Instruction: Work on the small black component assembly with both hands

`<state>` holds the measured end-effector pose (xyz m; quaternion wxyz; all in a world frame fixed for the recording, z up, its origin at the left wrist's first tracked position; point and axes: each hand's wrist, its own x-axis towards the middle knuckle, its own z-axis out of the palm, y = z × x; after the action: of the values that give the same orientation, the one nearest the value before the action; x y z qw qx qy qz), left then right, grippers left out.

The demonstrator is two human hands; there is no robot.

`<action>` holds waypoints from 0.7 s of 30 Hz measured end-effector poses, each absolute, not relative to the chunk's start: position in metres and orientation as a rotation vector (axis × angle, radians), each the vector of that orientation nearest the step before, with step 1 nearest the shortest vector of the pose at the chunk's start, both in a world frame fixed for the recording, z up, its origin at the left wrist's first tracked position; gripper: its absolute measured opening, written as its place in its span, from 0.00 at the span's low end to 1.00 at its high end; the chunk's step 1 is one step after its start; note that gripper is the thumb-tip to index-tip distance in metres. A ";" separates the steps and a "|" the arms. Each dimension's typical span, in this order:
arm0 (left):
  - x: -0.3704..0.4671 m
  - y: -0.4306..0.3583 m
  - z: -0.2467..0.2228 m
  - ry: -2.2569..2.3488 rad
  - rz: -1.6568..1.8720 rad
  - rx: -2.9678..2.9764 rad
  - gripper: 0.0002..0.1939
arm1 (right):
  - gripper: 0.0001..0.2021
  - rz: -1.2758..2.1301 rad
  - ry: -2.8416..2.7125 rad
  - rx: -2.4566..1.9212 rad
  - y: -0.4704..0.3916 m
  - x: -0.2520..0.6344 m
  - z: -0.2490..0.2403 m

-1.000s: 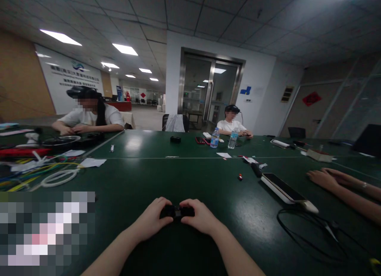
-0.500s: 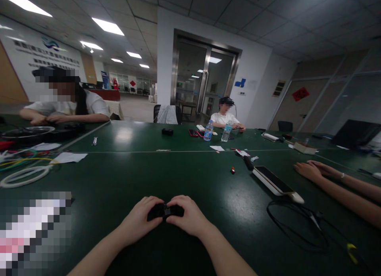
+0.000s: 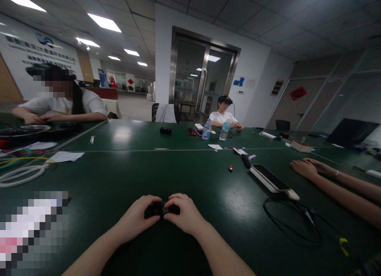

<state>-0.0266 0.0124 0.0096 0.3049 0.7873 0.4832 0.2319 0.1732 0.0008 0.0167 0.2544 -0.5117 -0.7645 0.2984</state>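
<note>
Between my two hands is a small black object [image 3: 161,209], low over the near part of the dark green table [image 3: 190,173]. Its kind is hard to make out, since fingers cover both ends; its middle looks narrower and slightly shiny. My left hand [image 3: 139,214] is closed round the left end, thumb below and fingers above. On the opposite end, my right hand [image 3: 185,213] grips in the same way. The fingertips of both hands nearly meet at the middle.
To the right lie a phone [image 3: 270,177] on a white device, a black cable [image 3: 293,228] and another person's hands [image 3: 309,167]. A small red item [image 3: 230,168], two bottles [image 3: 206,130] and a black box [image 3: 166,130] stand farther off. Coiled white cable [image 3: 20,177] and paper [image 3: 67,156] lie left.
The whole view has shifted slightly, so the scene sits a little farther left. Both hands keep their hold on the black object, with the grip barely altered.
</note>
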 end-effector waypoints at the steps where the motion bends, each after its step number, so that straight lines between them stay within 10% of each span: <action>1: -0.026 0.013 0.010 1.283 0.612 2.090 0.19 | 0.12 0.796 -2.083 -1.389 0.001 0.173 0.016; 21: -0.029 0.015 0.004 1.263 0.628 2.077 0.20 | 0.10 0.833 -2.025 -1.334 0.000 0.175 0.021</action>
<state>-0.0293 0.0146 0.0041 0.3102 0.7865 0.4782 0.2379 0.1747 0.0001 0.0210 0.2848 -0.4988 -0.7569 0.3116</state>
